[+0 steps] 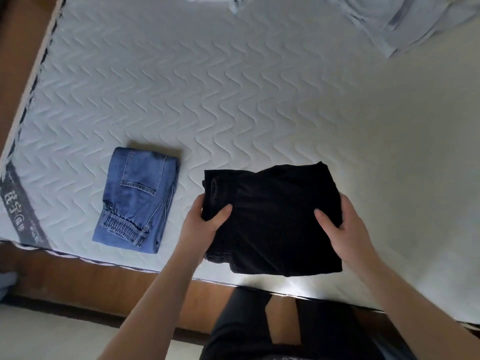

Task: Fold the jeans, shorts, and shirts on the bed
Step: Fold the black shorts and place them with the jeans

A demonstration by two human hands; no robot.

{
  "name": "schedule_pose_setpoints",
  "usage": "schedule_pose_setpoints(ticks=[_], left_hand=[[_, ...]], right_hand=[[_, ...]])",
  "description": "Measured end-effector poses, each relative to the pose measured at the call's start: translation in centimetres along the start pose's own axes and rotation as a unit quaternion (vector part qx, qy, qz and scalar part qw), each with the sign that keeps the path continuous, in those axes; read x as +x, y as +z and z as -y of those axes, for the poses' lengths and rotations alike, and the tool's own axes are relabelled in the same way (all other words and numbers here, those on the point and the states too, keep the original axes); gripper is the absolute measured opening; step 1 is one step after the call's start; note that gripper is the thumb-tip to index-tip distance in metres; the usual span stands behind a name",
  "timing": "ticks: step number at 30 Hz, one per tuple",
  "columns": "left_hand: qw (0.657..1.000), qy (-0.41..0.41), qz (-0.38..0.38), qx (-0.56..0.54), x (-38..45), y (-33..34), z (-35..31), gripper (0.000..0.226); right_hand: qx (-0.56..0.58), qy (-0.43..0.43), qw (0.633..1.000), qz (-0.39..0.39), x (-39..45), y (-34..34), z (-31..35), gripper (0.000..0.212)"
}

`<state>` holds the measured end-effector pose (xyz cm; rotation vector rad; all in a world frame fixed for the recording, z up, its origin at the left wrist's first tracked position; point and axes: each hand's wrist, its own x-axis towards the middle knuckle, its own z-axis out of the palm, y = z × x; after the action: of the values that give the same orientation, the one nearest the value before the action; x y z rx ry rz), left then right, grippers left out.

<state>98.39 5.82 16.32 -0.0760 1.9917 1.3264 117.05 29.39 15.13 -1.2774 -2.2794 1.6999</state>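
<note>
A folded black garment with an elastic waistband lies near the front edge of the bed. My left hand grips its left side, thumb on top and fingers under the cloth. My right hand holds its right side the same way. To the left, folded blue jeans lie flat on the mattress, waistband toward me. Pale grey clothes lie unfolded at the far right of the bed.
The white quilted mattress fills most of the view. Its wooden bed frame runs along the front and left edges. A grey label strip marks the mattress's left corner. My dark shorts and legs show below.
</note>
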Motion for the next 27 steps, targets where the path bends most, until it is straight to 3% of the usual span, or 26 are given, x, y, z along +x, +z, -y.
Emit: schedule_pose_setpoints(ticks=[14,27], left_hand=[[0.991,0.118,0.042,0.044,-8.6,-2.6,-9.6,0.048],[0.993,0.082,-0.064,-0.052,-20.8,-4.5,-4.9,0.046]], right_hand=[[0.049,-0.056,0.994,-0.080,-9.6,-3.9,8.5,0.044],[-0.005,-0.152,0.987,0.049,-13.6,-3.7,9.0,0.038]])
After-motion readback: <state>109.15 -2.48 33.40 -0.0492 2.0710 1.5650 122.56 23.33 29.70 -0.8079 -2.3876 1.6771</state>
